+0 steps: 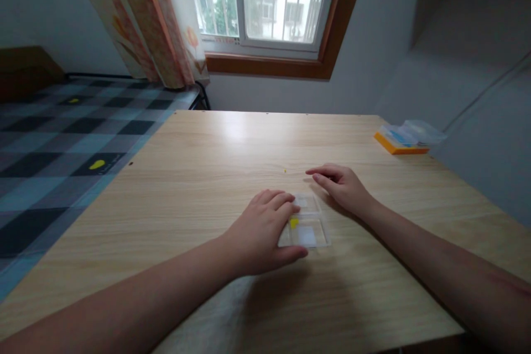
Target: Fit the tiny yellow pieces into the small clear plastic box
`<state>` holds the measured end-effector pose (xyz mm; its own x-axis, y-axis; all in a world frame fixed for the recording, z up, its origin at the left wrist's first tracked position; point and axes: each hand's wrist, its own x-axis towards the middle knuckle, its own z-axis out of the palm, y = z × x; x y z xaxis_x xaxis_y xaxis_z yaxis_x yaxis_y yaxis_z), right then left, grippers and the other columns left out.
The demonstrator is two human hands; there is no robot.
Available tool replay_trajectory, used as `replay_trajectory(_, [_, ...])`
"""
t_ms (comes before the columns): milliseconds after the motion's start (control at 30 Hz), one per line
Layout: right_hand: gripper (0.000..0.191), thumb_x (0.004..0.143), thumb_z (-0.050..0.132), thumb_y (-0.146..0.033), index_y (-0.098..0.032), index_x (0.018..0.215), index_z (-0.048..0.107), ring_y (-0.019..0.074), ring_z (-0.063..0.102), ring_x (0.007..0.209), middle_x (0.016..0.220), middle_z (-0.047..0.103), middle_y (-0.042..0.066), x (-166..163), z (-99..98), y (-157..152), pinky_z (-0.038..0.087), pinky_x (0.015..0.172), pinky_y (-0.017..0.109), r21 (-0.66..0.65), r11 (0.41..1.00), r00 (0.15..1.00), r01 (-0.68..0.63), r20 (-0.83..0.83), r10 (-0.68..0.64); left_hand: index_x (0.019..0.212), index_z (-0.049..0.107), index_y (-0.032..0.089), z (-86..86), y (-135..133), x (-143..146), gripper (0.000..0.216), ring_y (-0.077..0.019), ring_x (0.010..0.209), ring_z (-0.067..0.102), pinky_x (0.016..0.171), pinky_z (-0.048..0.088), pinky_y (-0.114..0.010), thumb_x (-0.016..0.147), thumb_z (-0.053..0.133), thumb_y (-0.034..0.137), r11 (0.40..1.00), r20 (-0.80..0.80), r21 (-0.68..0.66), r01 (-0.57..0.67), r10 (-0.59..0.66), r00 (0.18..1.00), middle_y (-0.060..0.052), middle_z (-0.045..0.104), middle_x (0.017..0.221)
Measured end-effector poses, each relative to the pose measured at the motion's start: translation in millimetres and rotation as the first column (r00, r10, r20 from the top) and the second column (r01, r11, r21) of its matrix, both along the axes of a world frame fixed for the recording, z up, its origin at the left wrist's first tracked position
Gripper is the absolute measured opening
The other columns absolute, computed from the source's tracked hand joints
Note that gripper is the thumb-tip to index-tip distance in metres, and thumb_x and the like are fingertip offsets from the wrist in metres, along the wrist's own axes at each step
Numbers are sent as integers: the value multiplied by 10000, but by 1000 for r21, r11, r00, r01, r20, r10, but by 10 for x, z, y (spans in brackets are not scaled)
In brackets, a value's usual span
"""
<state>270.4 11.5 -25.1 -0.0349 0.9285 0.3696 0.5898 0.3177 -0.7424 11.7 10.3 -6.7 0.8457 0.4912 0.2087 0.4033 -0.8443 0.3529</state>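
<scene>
My left hand [265, 232] lies over the left part of a clear plastic box [324, 235] on the table. Its fingers reach across the far section and its thumb runs along the near edge, so the box is held between them. Inside the near section are a small yellow piece [294, 223] and a whitish patch [307, 236]. My right hand [340, 183] rests on the table beyond the box, to its right. Its index finger is stretched out, the thumb sits apart below it, and nothing clear shows between them. A tiny yellow bit [285, 171] lies left of that fingertip.
The light wooden table [199, 177] reaches toward a window [274, 5]. An orange-based case with clear plastic [404, 138] stands at the far right edge. On the left is a bed with a checked cover [83, 138], and a curtain [153, 22] hangs behind it.
</scene>
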Motion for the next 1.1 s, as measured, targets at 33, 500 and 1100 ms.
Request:
replay_trajectory(33, [310,922,618,-377,-156,1034,803,122,592,757,877,705,65,-7,-12,49,438,666,227,-18,1000,1000,1,-3,-1,1277,638,161,-2,-1,2,654,-345,1332,509,1171,367,-529,778,819,544,1000,4,0,0,0,1000,-148,602,1400])
replay_trajectory(500, [178,832,713,-291,-176,908,826,82,562,684,826,696,38,-243,-76,683,398,643,199,-21,998,987,-60,151,62,1263,646,155,-24,-5,-15,645,-344,1317,522,1176,359,-523,772,822,534,1000,29,8,-6,6,1000,-138,622,1369])
replay_trajectory(1100, [394,833,711,-507,-120,871,778,127,607,730,814,704,75,16,133,-41,463,657,226,-184,977,983,-105,-171,73,1238,650,175,-1,-12,-17,608,-339,1296,533,1160,367,-518,778,812,537,1000,21,-2,-1,1,1000,-132,623,1354])
